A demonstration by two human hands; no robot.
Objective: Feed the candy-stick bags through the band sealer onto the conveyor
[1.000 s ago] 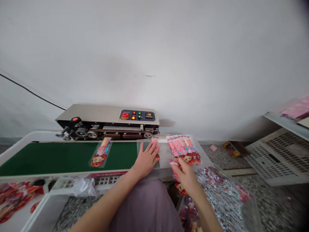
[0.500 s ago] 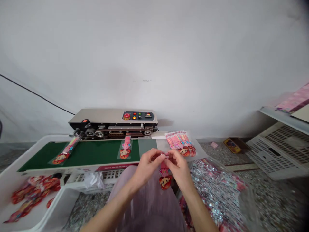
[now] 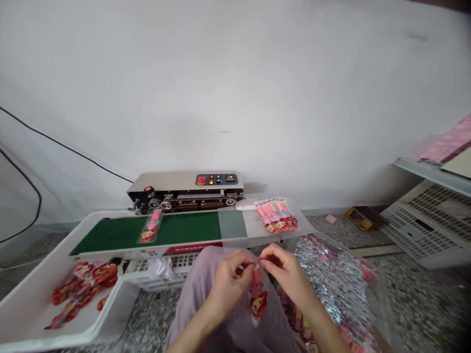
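A clear plastic packet [image 3: 258,305] hangs in front of my lap, with a pink strip and a red-haired cartoon head inside. At its top edge, my left hand [image 3: 228,278] pinches the left side. My right hand [image 3: 282,265] has its thumb and fingertips closed at the upper right of the same edge. Just beyond the hands, a fanned stack of similar pink packets [image 3: 275,216] lies on the white sheet [image 3: 253,226]. One more packet [image 3: 150,229] lies flat on the green conveyor belt [image 3: 195,229], beside the sealing machine [image 3: 184,184].
At the left stands a white tub [image 3: 22,314] with a heap of red and pink packets [image 3: 86,282]. A large clear bag [image 3: 327,279] full of shiny packets sits right of my knees. Farther right are a small box [image 3: 362,219], a plastic crate [image 3: 415,230] and a shelf [image 3: 423,169].
The packet and both hands have come lower. On the belt, one packet has travelled left, and another at the left end is no longer on it. My view has shifted slightly.
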